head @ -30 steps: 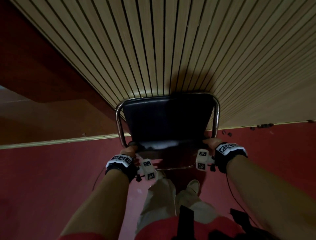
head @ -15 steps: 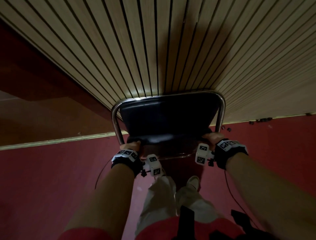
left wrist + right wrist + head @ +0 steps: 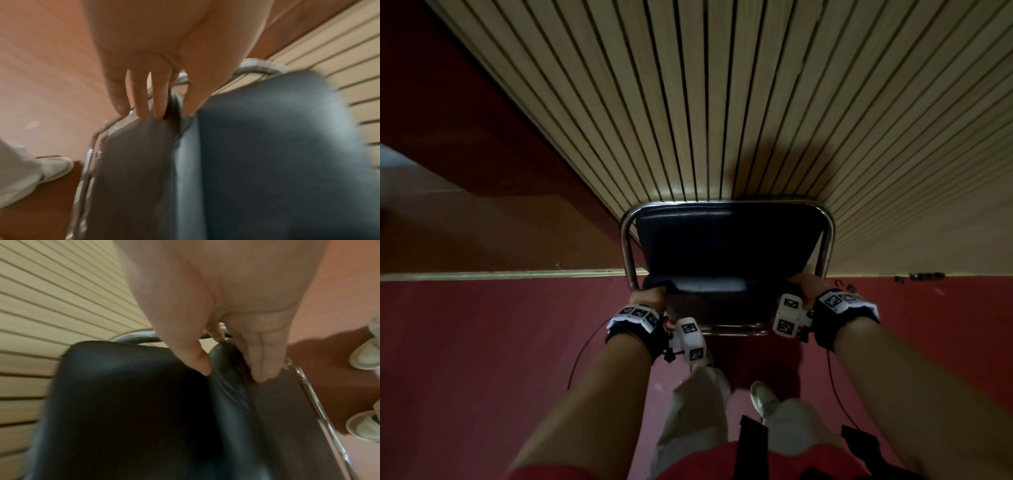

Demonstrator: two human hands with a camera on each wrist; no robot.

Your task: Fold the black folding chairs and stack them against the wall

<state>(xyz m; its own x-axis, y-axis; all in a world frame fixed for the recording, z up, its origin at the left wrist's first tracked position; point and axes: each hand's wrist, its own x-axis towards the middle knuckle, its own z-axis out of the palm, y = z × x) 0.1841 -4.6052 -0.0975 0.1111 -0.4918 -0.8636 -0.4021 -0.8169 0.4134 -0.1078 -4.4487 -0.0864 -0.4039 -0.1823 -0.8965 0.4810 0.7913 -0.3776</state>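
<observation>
Red floor point(image 3: 482, 342) is running up to the slatted wall point(image 3: 756, 102), with a pale strip point(image 3: 500, 275) sitting along the join. 2 light shoes point(image 3: 363, 423) are standing on it, and some small dark bits point(image 3: 924, 276) are lying by the wall.

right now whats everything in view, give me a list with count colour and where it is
folding chair: one, black padding on a chrome tube frame, held up in front of the slatted wall
slatted wall: one, pale wood with dark grooves, straight ahead
floor: red, below and on both sides
small debris: a few dark bits, at the foot of the wall on the right
left hand: one, grips the chair's padded edge on the left
right hand: one, grips the padded edge on the right
wrist units: two, black bands with white marker blocks, one per wrist
shoes: two, pale, on the floor behind the chair
</observation>
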